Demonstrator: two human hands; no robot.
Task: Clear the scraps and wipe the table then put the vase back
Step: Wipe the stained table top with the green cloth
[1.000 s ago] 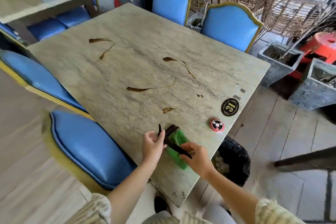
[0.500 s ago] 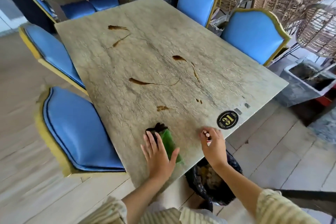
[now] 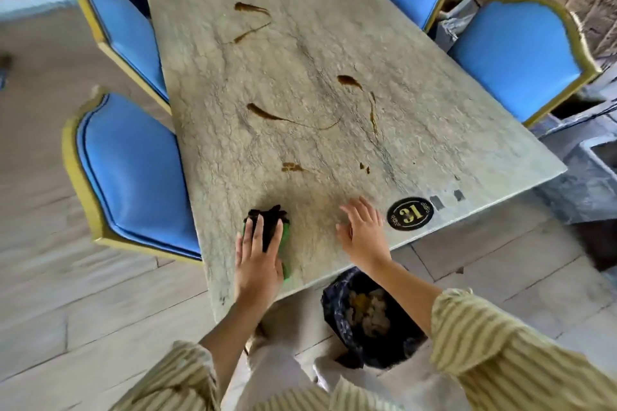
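The pale stone table [image 3: 300, 60] carries brown smears: a long one [image 3: 267, 113] mid-table, one [image 3: 349, 80] to its right, one [image 3: 248, 7] at the far end and a small one [image 3: 292, 167] nearer me. My left hand [image 3: 258, 264] lies flat on a green and black cloth [image 3: 268, 220], pinning it to the table by the near edge. To its right, my right hand [image 3: 362, 233] rests palm down, fingers spread; anything under it is hidden. No vase is in view.
A black round number plate [image 3: 410, 213] sits by the near right edge. A bin lined with a black bag [image 3: 367, 314], scraps inside, stands on the floor below the table edge. Blue chairs flank the table on the left [image 3: 133, 170] and right [image 3: 514, 57].
Both hands held the cloth at first. My left hand then flattened it on the table. My right hand went to a small red disc, which is now out of sight.
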